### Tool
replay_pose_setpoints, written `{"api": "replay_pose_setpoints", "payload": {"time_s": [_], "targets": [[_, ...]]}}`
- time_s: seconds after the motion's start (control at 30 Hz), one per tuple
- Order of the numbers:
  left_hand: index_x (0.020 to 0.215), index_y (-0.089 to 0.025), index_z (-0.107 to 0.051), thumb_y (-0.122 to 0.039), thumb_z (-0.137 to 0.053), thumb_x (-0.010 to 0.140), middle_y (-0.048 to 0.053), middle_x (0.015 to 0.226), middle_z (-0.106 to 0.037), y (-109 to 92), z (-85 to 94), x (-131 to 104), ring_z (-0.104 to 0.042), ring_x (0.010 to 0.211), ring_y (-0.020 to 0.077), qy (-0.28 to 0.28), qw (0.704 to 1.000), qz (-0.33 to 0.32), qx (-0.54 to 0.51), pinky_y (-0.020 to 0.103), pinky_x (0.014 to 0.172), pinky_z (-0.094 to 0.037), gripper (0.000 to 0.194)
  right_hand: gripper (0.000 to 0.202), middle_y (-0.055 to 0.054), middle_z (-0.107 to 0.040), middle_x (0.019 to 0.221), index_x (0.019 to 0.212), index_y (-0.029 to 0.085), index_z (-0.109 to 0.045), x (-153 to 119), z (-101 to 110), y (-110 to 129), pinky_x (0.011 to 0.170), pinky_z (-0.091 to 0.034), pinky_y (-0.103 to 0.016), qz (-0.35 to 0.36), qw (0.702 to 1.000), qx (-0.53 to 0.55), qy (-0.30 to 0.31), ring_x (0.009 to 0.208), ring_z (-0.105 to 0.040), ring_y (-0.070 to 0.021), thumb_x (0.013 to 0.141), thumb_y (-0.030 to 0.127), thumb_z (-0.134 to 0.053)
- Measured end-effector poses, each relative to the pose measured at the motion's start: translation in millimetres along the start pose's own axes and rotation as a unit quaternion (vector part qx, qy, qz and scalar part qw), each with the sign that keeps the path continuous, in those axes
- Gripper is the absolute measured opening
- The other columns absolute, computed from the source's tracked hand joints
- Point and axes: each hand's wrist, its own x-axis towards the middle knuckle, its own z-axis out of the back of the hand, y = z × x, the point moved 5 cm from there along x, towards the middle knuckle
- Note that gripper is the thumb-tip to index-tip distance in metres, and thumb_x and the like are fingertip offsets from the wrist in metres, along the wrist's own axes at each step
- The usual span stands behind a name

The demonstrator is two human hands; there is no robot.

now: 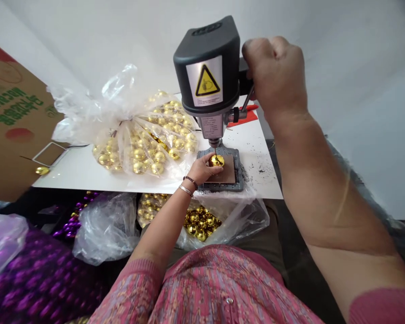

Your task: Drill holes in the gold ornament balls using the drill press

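A small bench drill press (207,67) with a yellow warning label stands on the white table (266,180). Under its bit, on a brown board (227,174) over the metal base, sits a shiny gold ball (217,160). My left hand (204,170) grips this ball between thumb and fingers from the left, a beaded and a silver bracelet at the wrist. Raised at the right of the machine, my right hand (276,74) is closed round the drill's lever (249,96). The bit's tip meets or nearly meets the top of the ball.
Left of the drill lies a tied clear bag (138,148) of gold balls. An open bag (202,222) of more gold balls is below the table edge. A cardboard box (13,117) stands left, purple balls (47,274) lower left. Dark shavings and a red item (245,118) lie on the table.
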Motion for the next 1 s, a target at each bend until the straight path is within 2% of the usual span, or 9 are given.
{"api": "replay_pose_setpoints", "payload": {"time_s": [0.07,0.13,0.2,0.33,0.47,0.7,1.0], "targets": [[0.133,-0.013,-0.061,-0.022,-0.083,0.064,0.004,0.097,-0.072,1.5,0.1,-1.5,-0.061,0.084,0.0151,-0.001,1.0,0.008,-0.014,0.029,0.086,-0.05,0.073,0.032,0.001,-0.042,0.065,0.064,0.018,-0.034,-11.0,4.3,-2.3,0.065,-0.032,-0.026,-0.021,0.998,0.048,-0.024,0.064,-0.034,-0.0064,0.089,0.035,-0.046],[0.134,-0.013,-0.06,-0.021,-0.083,0.064,0.003,0.095,-0.072,3.7,-0.4,-2.6,-0.06,0.081,0.0142,0.001,1.0,0.014,-0.026,0.029,0.084,-0.05,0.074,0.034,0.002,-0.04,0.065,0.066,0.018,-0.033,-26.6,8.0,-1.7,0.064,-0.031,-0.026,0.011,0.996,0.077,-0.04,0.065,-0.034,-0.0059,0.088,0.04,-0.048],[0.135,-0.014,-0.06,-0.021,-0.083,0.064,0.003,0.095,-0.072,6.6,-1.8,-2.6,-0.06,0.08,0.0137,0.002,0.999,0.013,-0.036,0.028,0.083,-0.05,0.075,0.035,0.003,-0.037,0.064,0.07,0.019,-0.033,-44.4,11.1,-1.9,0.065,-0.032,-0.025,0.05,0.994,0.085,-0.052,0.063,-0.034,-0.0058,0.087,0.045,-0.048],[0.131,-0.019,-0.064,-0.023,-0.084,0.062,0.002,0.097,-0.071,11.1,-4.6,-1.7,-0.061,0.083,0.0157,-0.013,0.999,-0.024,-0.02,0.029,0.084,-0.05,0.072,0.03,0.004,-0.039,0.063,0.074,0.019,-0.037,-69.5,14.2,-8.0,0.069,-0.035,-0.025,0.057,0.994,0.061,-0.075,0.062,-0.036,-0.0056,0.086,0.044,-0.048],[0.129,-0.02,-0.066,-0.021,-0.083,0.061,0.003,0.102,-0.072,12.2,-6.3,-5.1,-0.062,0.086,0.0173,-0.029,0.998,-0.059,-0.008,0.029,0.085,-0.049,0.069,0.027,0.004,-0.042,0.063,0.075,0.019,-0.037,-72.7,13.0,-9.3,0.069,-0.035,-0.025,0.055,0.995,0.043,-0.075,0.061,-0.04,-0.0059,0.087,0.043,-0.044],[0.13,-0.021,-0.065,-0.023,-0.085,0.06,0.002,0.097,-0.072,15.0,-6.7,-4.5,-0.063,0.086,0.0178,-0.039,0.998,-0.045,-0.018,0.029,0.085,-0.049,0.073,0.028,0.005,-0.045,0.063,0.076,0.02,-0.04,-71.4,13.3,-9.5,0.068,-0.036,-0.026,0.04,0.995,0.06,-0.064,0.06,-0.041,-0.0064,0.085,0.045,-0.048],[0.131,-0.021,-0.065,-0.026,-0.085,0.06,0.003,0.099,-0.072,17.3,-7.4,-2.7,-0.062,0.085,0.0184,-0.047,0.997,-0.054,-0.005,0.03,0.083,-0.049,0.074,0.02,0.004,-0.043,0.063,0.073,0.019,-0.042,-77.9,16.4,-10.9,0.064,-0.035,-0.024,0.036,0.996,0.042,-0.066,0.06,-0.035,-0.0055,0.079,0.037,-0.05]]}}
